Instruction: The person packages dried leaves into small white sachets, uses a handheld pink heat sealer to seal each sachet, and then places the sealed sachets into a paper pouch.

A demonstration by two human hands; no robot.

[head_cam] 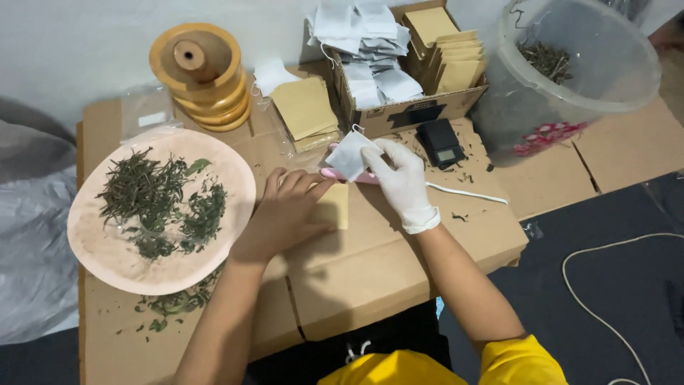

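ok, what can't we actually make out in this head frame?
- Small scale, head view: its display is too small to read.
- Pink tool, head view: mostly hidden by the white filter bag and right hand.
- Tan envelope: partly covered by the left hand.
- Plastic tub: cut off by the top edge.

Beside the pale pink plate (107, 249) of dark green leaves (160, 199), a white-gloved right hand (402, 182) holds a white sachet (349, 155) above a tan envelope (335, 207) and what seems a pink tool (342, 175).
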